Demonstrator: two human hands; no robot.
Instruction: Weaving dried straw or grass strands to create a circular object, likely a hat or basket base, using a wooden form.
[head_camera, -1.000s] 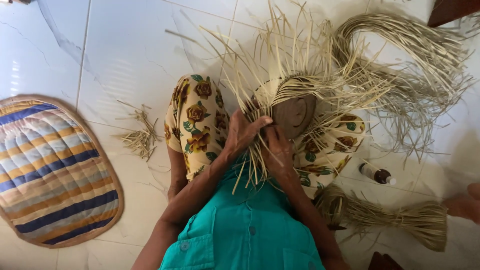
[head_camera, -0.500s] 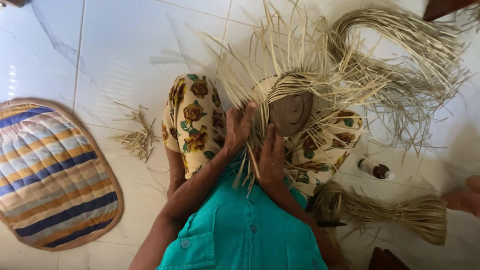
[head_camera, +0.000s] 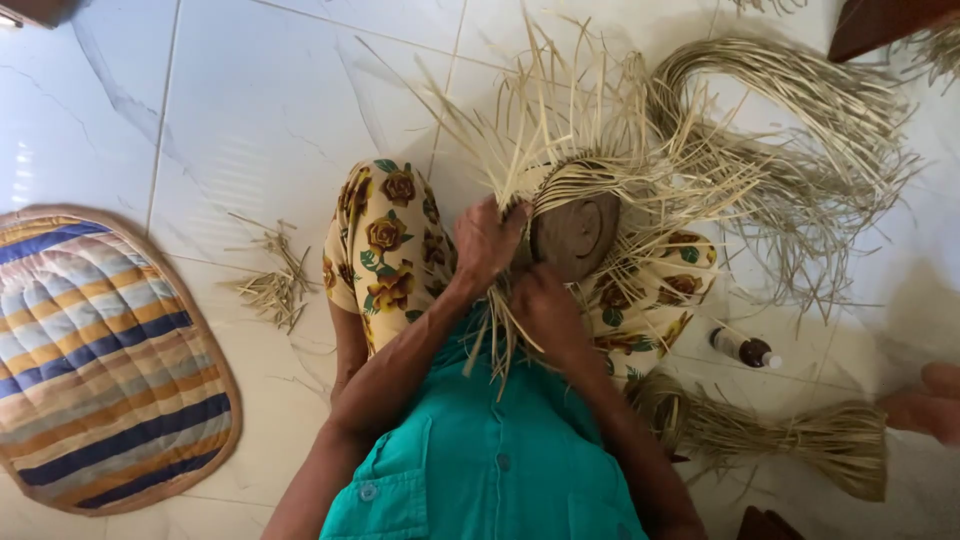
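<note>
The person sits on the white tiled floor with a half-woven straw piece in the lap, over floral trousers. The weave wraps a round brown mould, and loose straw ends fan upward and outward from it. The left hand is closed on the strands at the mould's left edge, fingers curled into the weave. The right hand lies just below the mould, closed around a tuft of strands that hang down toward the teal shirt.

A long looped bundle of straw lies on the floor to the upper right, touching the fanned ends. A tied bundle lies at the lower right, and a small dark bottle rests between it and the knee. A small heap of scraps sits left of the leg. A striped quilted mat lies at the far left, well apart.
</note>
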